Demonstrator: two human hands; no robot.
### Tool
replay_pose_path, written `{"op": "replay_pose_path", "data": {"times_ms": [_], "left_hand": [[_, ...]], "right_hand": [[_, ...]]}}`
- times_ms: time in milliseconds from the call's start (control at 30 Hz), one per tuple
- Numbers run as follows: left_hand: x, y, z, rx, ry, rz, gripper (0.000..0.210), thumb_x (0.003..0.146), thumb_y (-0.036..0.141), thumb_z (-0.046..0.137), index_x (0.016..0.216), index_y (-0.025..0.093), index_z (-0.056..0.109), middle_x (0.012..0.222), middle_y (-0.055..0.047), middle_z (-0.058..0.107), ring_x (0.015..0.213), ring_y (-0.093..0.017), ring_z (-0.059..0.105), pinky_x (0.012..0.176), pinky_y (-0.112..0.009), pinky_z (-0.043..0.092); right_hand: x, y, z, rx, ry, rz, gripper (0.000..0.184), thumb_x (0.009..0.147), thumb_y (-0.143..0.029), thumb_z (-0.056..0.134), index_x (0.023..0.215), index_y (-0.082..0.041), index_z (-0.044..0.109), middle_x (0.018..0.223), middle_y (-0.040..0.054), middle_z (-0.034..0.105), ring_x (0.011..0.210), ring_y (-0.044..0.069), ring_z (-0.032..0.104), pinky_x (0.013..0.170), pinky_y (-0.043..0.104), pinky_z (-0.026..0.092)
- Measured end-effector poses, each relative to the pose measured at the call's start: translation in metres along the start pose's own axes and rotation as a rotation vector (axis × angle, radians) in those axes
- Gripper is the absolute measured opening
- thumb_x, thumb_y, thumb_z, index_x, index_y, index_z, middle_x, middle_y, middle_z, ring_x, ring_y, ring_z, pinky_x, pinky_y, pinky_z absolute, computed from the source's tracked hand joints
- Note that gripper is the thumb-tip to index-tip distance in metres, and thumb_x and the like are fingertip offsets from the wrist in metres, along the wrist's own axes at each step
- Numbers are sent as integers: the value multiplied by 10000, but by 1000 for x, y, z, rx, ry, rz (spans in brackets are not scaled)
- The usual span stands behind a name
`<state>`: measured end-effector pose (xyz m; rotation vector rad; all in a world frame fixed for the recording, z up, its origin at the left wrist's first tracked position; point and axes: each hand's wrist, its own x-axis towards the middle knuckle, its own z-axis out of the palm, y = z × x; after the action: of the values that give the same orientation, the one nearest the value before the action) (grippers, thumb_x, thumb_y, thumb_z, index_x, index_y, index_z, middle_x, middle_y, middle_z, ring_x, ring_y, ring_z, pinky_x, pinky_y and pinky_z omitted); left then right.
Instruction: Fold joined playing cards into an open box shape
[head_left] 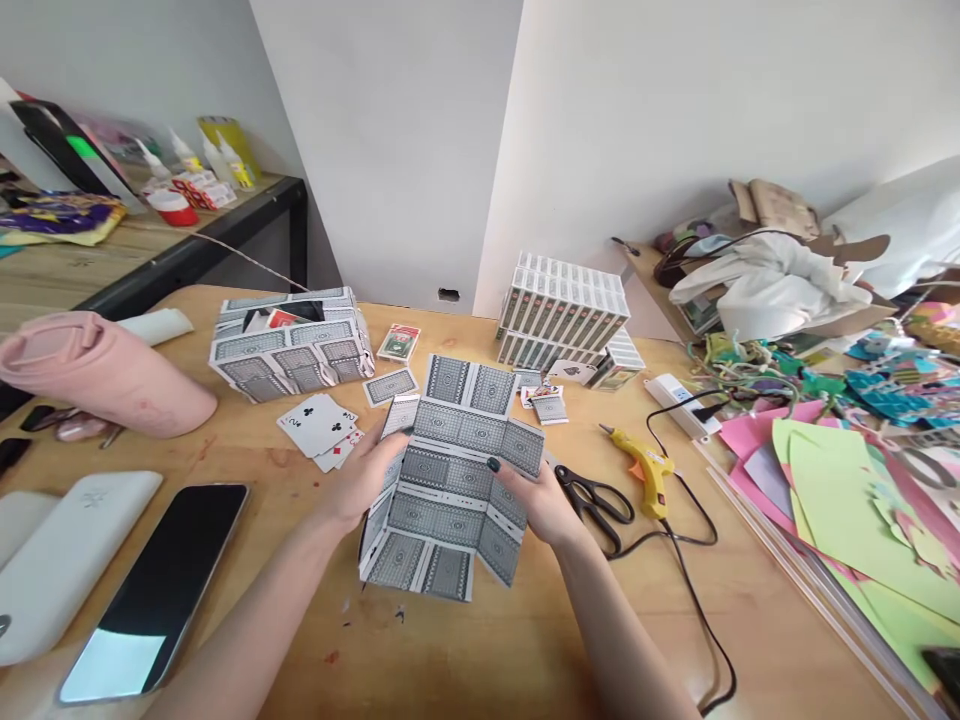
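Between my two hands is a folded structure of joined playing cards [439,515], grey patterned backs showing, with flaps angled at its sides. My left hand [367,475] grips its left edge, and my right hand [536,495] grips the right edge with the thumb on top. Fingers behind the cards are hidden. Loose playing cards [311,425] lie face up beyond my left hand, and one card [390,386] lies face down behind them. Black-handled scissors [596,500] lie right of my right hand, beside a yellow hot glue gun [641,465].
A box covered in cards [289,355] stands at the back left, near a card pack [399,342]. Stacked card packs [562,305] stand at the back. A pink tumbler [112,375], phone [157,590], power strip [682,405] and coloured paper [847,500] flank the work area.
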<state>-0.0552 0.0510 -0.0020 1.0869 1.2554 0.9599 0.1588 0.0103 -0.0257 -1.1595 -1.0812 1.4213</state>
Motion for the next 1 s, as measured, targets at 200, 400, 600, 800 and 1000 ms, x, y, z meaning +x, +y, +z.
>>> {"op": "replay_pose_path", "data": {"times_ms": [200,400,600,800,1000], "left_hand": [[5,3,14,253,65,146,525,839,547,397,1169,175,569,1222,-62,590,1223,-254,433,1045,-352,299],[2,19,11,49,-73,6,451,756,462,522,1065,150,627,1011,-65,681,1071,-282,550,912,-358,425],[10,30,11,126,26,29,275,661,260,468,845,154,643,775,-12,668,861,-236,595,774,-304,462],[17,31,18,186,32,122,215,657,245,429,763,163,596,755,-2,629,840,-213,561,765,-281,443],[3,13,16,323,-142,-27,236,643,251,456,813,175,602,782,-8,641,838,-241,572,781,-320,442]], "right_hand": [[-3,-18,5,-370,29,-228,317,820,-256,503,1121,-196,584,1135,69,622,1070,225,546,962,395,402],[-3,-23,-5,-418,84,-253,253,818,-215,483,1040,-177,600,1061,72,638,1014,219,560,923,379,422],[-10,-28,5,-510,95,-281,341,826,-181,444,1146,-208,559,1068,70,629,955,216,568,873,365,436],[-10,-36,12,-516,163,-309,340,804,-173,436,1119,-196,562,1041,76,636,958,234,565,854,374,447],[-1,-35,-1,-517,307,-280,235,783,-198,443,956,-192,601,1008,76,644,944,243,561,882,416,439]]}}
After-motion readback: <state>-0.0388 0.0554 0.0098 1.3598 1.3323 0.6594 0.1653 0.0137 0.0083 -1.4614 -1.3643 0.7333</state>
